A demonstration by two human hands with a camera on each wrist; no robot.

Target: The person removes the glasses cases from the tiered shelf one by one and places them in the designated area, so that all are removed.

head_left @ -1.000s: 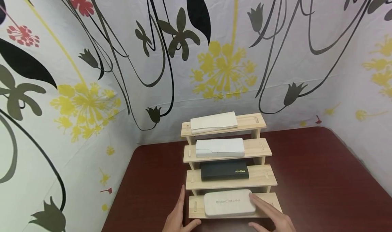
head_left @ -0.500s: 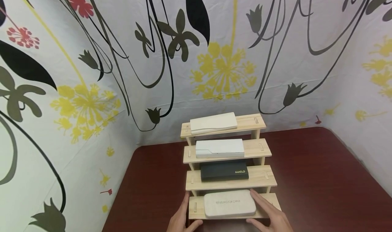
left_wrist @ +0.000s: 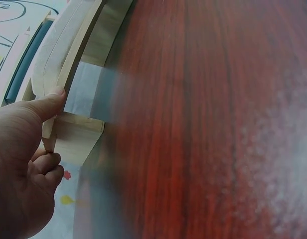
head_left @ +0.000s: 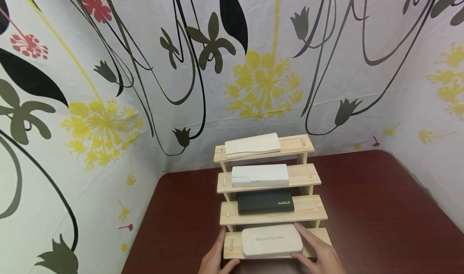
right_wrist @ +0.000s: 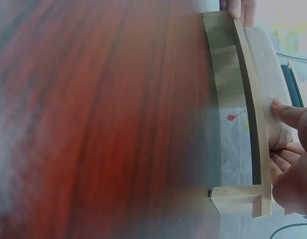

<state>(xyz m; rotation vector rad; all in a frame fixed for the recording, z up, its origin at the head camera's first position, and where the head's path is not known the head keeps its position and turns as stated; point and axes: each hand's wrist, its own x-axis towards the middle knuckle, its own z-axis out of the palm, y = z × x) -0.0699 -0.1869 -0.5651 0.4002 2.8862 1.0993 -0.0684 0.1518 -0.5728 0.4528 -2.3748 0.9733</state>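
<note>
Left grip (head_left: 216, 256) curled round the rack's end (rack (head_left: 231, 246)), right grip (head_left: 320, 248) pinching front case (head_left: 272, 240). If I pull sideways with left slack, rack could skid.

Wooden rack (head_left: 306, 209): bottom shelf's front right corner hidden behind right hand (head_left: 320, 253). White case (head_left: 272, 242) on rack: cut off, left wrist view. Tabletop (left_wrist: 208, 124) before rack: partly blurred, 2 wrist views.

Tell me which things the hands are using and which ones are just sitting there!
Seems in use:
left hand, gripping the wooden stand
right hand, holding the rounded white case

Just there:
black box
plain white box
cream box on top
dark red table
flowery cloth
</note>
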